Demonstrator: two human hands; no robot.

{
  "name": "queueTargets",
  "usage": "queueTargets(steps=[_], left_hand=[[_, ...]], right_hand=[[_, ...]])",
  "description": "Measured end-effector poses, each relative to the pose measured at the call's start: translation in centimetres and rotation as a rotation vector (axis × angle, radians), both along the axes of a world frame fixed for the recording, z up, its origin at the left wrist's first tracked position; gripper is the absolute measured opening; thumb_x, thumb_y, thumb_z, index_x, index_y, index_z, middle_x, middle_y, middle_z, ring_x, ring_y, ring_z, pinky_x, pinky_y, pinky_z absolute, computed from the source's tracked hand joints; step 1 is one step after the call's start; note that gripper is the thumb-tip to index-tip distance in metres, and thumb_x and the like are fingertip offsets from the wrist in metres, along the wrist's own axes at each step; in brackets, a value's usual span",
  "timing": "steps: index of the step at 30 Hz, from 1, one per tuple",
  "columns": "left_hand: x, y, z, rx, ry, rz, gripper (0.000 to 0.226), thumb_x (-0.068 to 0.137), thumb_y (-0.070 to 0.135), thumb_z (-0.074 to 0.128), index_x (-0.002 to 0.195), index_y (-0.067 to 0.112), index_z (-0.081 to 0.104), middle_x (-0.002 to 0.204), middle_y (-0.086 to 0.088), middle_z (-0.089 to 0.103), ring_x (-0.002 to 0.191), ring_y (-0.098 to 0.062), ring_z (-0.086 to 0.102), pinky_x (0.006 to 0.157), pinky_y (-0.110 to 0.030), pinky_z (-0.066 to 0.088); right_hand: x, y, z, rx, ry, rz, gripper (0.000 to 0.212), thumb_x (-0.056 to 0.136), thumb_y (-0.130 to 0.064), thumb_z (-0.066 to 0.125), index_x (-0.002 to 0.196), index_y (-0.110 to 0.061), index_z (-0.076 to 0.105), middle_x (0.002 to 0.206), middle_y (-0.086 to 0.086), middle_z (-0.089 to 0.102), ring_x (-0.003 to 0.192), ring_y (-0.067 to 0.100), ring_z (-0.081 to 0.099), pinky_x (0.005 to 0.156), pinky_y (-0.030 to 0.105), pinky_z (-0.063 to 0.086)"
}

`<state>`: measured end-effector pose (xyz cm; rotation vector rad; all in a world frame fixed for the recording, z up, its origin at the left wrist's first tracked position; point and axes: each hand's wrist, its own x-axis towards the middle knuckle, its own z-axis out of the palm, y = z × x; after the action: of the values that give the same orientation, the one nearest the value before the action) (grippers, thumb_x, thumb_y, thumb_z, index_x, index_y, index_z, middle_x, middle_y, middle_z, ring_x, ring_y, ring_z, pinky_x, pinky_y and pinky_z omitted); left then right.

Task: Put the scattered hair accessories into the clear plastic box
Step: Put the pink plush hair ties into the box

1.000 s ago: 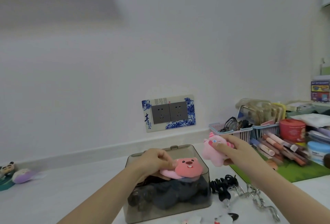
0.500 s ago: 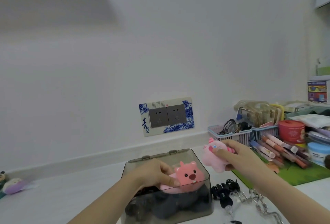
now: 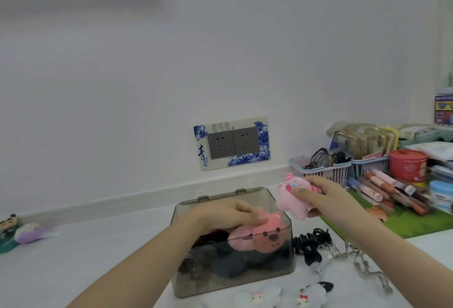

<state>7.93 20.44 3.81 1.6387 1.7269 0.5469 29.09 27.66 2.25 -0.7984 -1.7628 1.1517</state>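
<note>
The clear smoky plastic box (image 3: 269,277) stands open on the white desk, holding dark hair ties and scrunchies. My left hand (image 3: 220,214) reaches into it, its fingers on a pink plush beaver accessory (image 3: 259,236) lying on top of the pile. My right hand (image 3: 328,199) holds a pale pink plush pig accessory (image 3: 293,201) just right of the box, above its rim. Black hair ties (image 3: 310,244), silver metal clips (image 3: 360,262) and two white plush cat clips (image 3: 306,295) lie scattered right of and in front of the box.
A wall socket plate (image 3: 231,143) is behind the box. Baskets with glasses (image 3: 321,169), pens, a red tin (image 3: 408,164) and jars crowd the right on a green mat (image 3: 416,223). Small plush toys (image 3: 29,233) lie at the far left.
My left hand has pushed the pink beaver down into the box. My right hand with the pink pig has come slightly closer to the box.
</note>
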Motion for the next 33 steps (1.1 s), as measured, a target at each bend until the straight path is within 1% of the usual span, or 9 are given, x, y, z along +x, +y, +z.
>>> queueTargets(steps=[2, 5, 8, 11, 16, 20, 22, 26, 33], left_hand=[[0.3, 0.3, 0.1, -0.035, 0.031, -0.01, 0.029, 0.085, 0.047, 0.062, 0.094, 0.022, 0.073, 0.116, 0.004, 0.069, 0.109, -0.012, 0.063, 0.103, -0.031, 0.043], [0.3, 0.9, 0.3, -0.01, 0.071, -0.01, 0.024, 0.083, 0.05, 0.063, 0.071, 0.03, 0.07, 0.076, 0.014, 0.066, 0.078, -0.008, 0.058, 0.087, -0.029, 0.045], [0.2, 1.3, 0.1, 0.025, 0.096, -0.007, 0.03, 0.08, 0.054, 0.063, 0.061, 0.032, 0.067, 0.059, 0.02, 0.06, 0.07, -0.007, 0.054, 0.08, -0.025, 0.041], [0.0, 1.5, 0.1, 0.017, 0.089, -0.016, 0.03, 0.08, 0.054, 0.062, 0.061, 0.032, 0.066, 0.065, 0.016, 0.063, 0.072, -0.009, 0.056, 0.081, -0.028, 0.042], [0.1, 1.2, -0.4, -0.046, 0.167, -0.017, 0.04, 0.086, 0.053, 0.054, 0.1, 0.019, 0.071, 0.118, 0.005, 0.067, 0.108, -0.013, 0.06, 0.107, -0.033, 0.038], [-0.1, 1.0, -0.5, -0.035, 0.267, -0.083, 0.026, 0.081, 0.047, 0.057, 0.069, 0.023, 0.058, 0.077, 0.01, 0.058, 0.08, -0.013, 0.052, 0.093, -0.038, 0.043], [0.0, 1.2, -0.6, -0.014, 0.376, -0.084, 0.025, 0.076, 0.046, 0.055, 0.07, 0.021, 0.057, 0.072, 0.011, 0.053, 0.076, -0.013, 0.048, 0.091, -0.039, 0.044], [0.8, 1.5, -0.4, 0.014, 0.421, -0.058, 0.02, 0.086, 0.026, 0.06, 0.068, 0.02, 0.063, 0.057, 0.018, 0.051, 0.065, -0.007, 0.045, 0.066, -0.019, 0.037], [1.4, 1.9, -0.7, -0.004, 0.241, -0.016, 0.012, 0.082, 0.024, 0.069, 0.082, 0.013, 0.073, 0.074, 0.011, 0.055, 0.068, -0.006, 0.047, 0.066, -0.017, 0.039]], right_hand=[[-0.1, 0.0, 0.0, -0.002, -0.002, -0.002, 0.013, 0.085, -0.023, 0.064, 0.095, -0.016, 0.066, 0.099, 0.012, 0.068, 0.09, 0.026, 0.067, 0.072, 0.04, 0.06], [-0.2, 0.2, -0.2, -0.006, 0.003, 0.001, 0.013, 0.085, -0.023, 0.064, 0.096, -0.017, 0.066, 0.099, 0.011, 0.068, 0.089, 0.025, 0.067, 0.073, 0.04, 0.06], [-0.1, 0.3, -0.3, -0.016, 0.018, 0.007, 0.011, 0.085, -0.023, 0.064, 0.095, -0.019, 0.067, 0.099, 0.011, 0.069, 0.092, 0.027, 0.067, 0.077, 0.045, 0.059], [-0.1, 0.2, -0.3, -0.021, 0.025, 0.011, 0.012, 0.085, -0.025, 0.064, 0.096, -0.02, 0.067, 0.1, 0.011, 0.069, 0.093, 0.027, 0.067, 0.079, 0.046, 0.058], [-0.1, 0.1, -0.3, -0.022, 0.043, 0.013, 0.013, 0.085, -0.026, 0.064, 0.096, -0.02, 0.067, 0.1, 0.01, 0.07, 0.094, 0.028, 0.067, 0.08, 0.046, 0.058], [0.1, 0.2, -0.5, -0.026, 0.027, 0.011, 0.015, 0.085, -0.025, 0.064, 0.098, -0.018, 0.067, 0.1, 0.01, 0.069, 0.093, 0.026, 0.067, 0.077, 0.043, 0.059], [0.0, 0.2, -0.5, -0.031, 0.021, 0.014, 0.016, 0.086, -0.025, 0.063, 0.1, -0.017, 0.066, 0.101, 0.01, 0.069, 0.092, 0.025, 0.067, 0.076, 0.04, 0.06], [-0.1, -0.1, -0.4, -0.031, 0.012, 0.007, 0.02, 0.085, -0.025, 0.064, 0.102, -0.015, 0.066, 0.101, 0.009, 0.068, 0.092, 0.025, 0.067, 0.075, 0.039, 0.06], [0.5, -0.1, -0.1, -0.02, 0.013, 0.011, 0.015, 0.086, -0.025, 0.063, 0.099, -0.019, 0.066, 0.101, 0.01, 0.069, 0.094, 0.026, 0.067, 0.077, 0.041, 0.06]])
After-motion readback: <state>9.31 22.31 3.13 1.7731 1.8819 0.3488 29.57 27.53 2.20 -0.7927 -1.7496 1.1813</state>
